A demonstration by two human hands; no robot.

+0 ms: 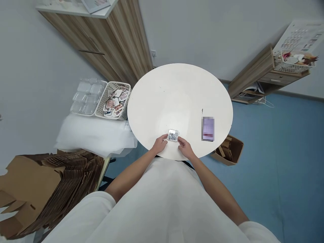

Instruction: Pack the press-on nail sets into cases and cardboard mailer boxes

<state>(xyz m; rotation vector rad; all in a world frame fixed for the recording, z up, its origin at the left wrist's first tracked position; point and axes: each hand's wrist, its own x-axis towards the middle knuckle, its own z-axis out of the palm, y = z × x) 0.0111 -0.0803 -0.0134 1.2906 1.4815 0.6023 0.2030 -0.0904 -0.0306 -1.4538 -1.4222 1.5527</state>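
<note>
While both hands' fingers pinch it, the clear tray (173,135) lies flat, long axis left-right.

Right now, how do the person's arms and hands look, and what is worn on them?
Both forearms are bare. The left hand and right hand wear no gloves; no rings or watch can be seen. Short white sleeves end near the elbows, part of a white top.

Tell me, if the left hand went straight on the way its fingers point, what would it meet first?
The left hand points right, at the small clear tray it already touches; beyond that, probably the right hand.
</note>
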